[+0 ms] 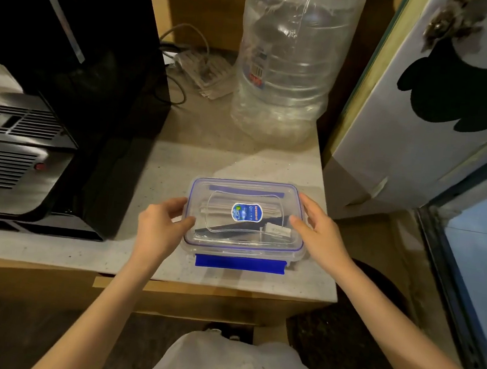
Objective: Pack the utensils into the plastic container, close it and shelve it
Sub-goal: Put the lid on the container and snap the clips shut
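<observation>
A clear plastic container [242,244] with a blue-trimmed lid [226,191] sits on the stone counter [152,180] near its front edge. The lid lies on top, and a blue latch flap [240,264] sticks out flat at the near side. Through the lid I see utensils [216,226]: pale sticks, a dark handle and a small white packet. My left hand [161,221] grips the container's left end, thumb on the lid. My right hand [318,231] grips the right end, thumb resting on the lid.
A large empty clear water bottle [288,62] stands at the back of the counter. A black and steel appliance [31,132] fills the left side. A white cabinet side [424,113] rises on the right. Cables and a power strip [200,68] lie behind.
</observation>
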A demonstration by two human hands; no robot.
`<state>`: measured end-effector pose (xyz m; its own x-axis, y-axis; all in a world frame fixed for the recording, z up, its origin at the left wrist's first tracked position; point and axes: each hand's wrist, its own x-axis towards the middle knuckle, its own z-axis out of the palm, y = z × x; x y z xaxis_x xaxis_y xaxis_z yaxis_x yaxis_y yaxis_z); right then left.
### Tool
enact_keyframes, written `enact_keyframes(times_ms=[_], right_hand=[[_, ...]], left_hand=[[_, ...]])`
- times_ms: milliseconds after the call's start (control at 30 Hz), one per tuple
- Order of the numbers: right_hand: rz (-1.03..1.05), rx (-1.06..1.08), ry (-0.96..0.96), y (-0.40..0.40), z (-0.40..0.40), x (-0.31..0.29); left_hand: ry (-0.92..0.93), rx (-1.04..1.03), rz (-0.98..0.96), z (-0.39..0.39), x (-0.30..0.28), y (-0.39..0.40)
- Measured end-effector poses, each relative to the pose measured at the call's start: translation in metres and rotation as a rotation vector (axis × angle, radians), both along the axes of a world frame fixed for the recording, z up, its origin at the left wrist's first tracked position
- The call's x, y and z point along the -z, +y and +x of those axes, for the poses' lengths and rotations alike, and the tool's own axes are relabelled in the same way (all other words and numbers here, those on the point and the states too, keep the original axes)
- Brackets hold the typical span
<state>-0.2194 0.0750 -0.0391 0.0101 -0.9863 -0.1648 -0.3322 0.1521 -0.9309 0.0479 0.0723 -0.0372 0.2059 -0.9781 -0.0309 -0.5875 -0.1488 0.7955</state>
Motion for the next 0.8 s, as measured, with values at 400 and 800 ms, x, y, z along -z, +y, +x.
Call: enact_keyframes(times_ms=[400,800], right_hand=[[-0.055,0.059,0.146,-0.005,0.002,0.008],[-0.041,0.091,0.071,-0.023,0.007,0.003]], left_hand=[[-0.033,0.029,-0.004,-0.005,0.001,-0.008],[0.078,-0.01,0.012,-0.015,0.012,-0.028]])
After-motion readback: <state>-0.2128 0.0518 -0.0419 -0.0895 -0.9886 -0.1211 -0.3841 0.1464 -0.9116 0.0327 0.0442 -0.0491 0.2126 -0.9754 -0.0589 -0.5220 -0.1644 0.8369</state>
